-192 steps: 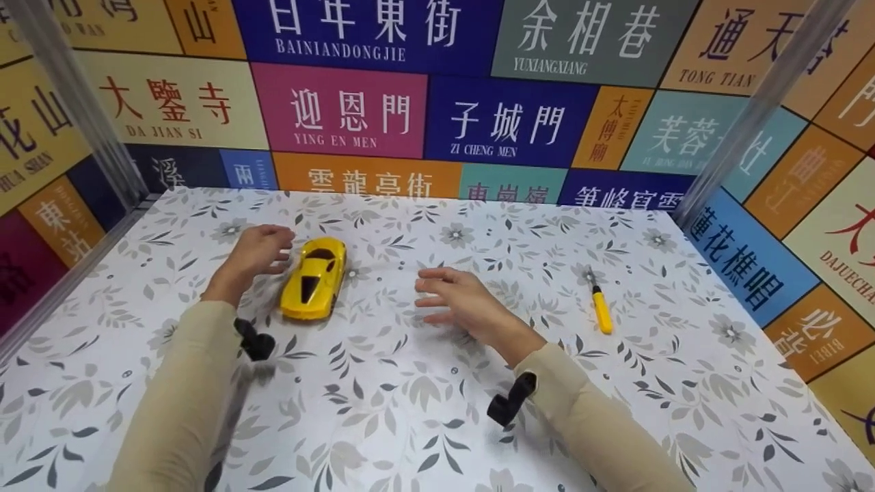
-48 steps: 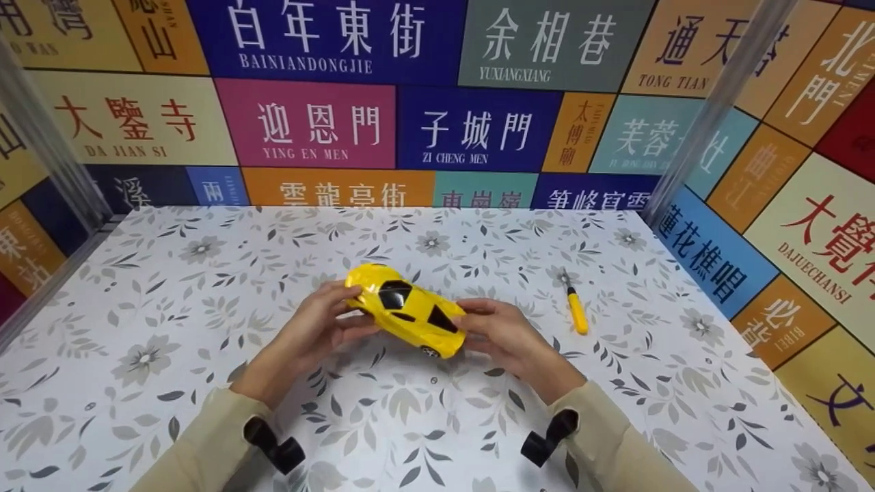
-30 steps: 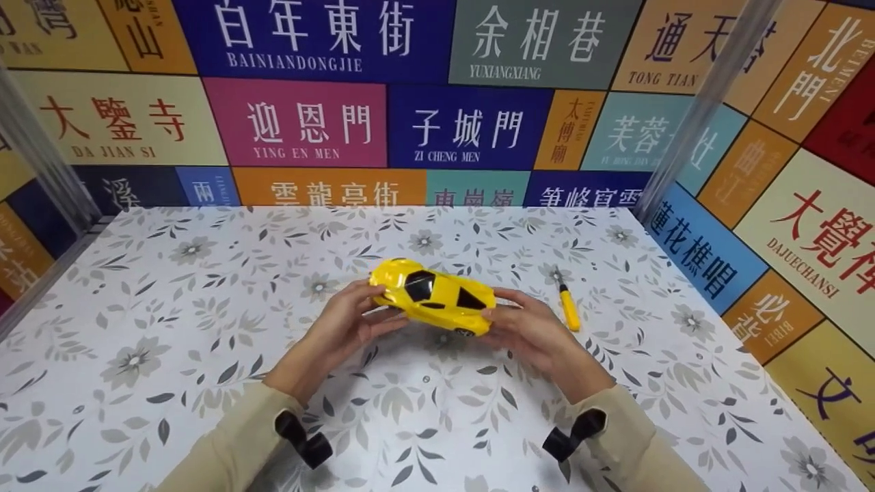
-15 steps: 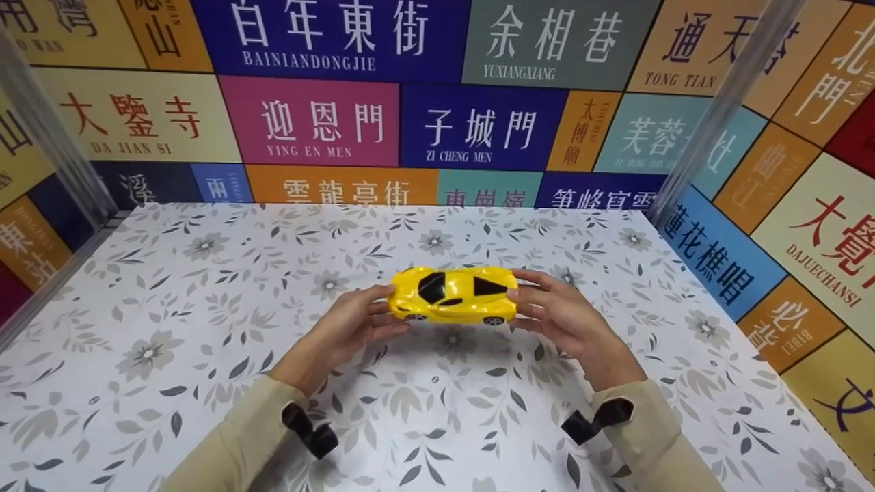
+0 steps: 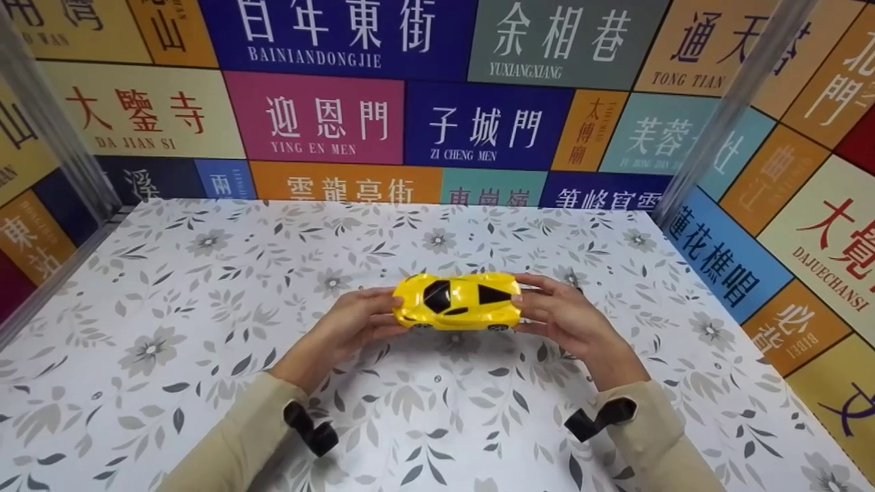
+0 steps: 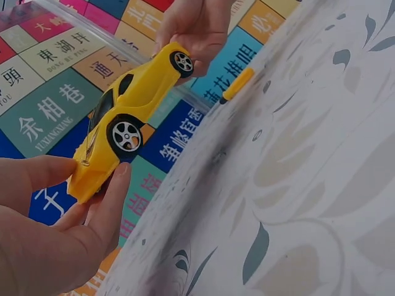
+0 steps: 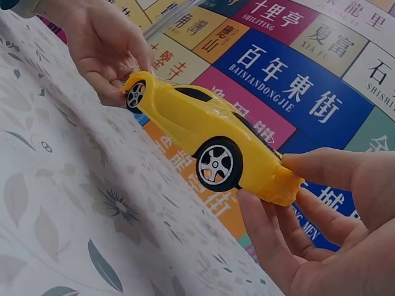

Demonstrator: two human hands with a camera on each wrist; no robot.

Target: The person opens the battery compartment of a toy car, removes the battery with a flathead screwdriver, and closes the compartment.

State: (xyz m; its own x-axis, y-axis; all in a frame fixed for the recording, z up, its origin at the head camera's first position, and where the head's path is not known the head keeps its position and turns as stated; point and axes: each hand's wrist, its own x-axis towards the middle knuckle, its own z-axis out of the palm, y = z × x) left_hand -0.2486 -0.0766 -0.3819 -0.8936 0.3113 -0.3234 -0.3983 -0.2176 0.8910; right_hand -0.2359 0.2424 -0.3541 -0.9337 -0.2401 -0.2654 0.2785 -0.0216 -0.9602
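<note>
A yellow toy sports car (image 5: 459,301) with black windows is held crosswise between both hands, raised off the table as the wrist views show. My left hand (image 5: 350,324) pinches the front end, thumb on one side and fingertips on the other. At the rear end my right hand (image 5: 581,324) has the same sort of pinch. Silver-spoked wheels (image 7: 217,164) show along the side towards me. A slim tool with a yellow handle (image 6: 239,84) lies on the table beyond the car; in the head view the right hand covers most of it.
The table (image 5: 410,437) wears a white cloth with grey leaves and flowers. Panels with coloured name tiles (image 5: 314,116) stand along its back and sides. Clear upright posts (image 5: 738,109) mark the corners. Each sleeve cuff carries a black strap mount (image 5: 311,427).
Earliest, the car stood on the table at left and both hands were empty. Since then both hands have lifted it, moved it right and turned it crosswise. Lately it has dipped slightly.
</note>
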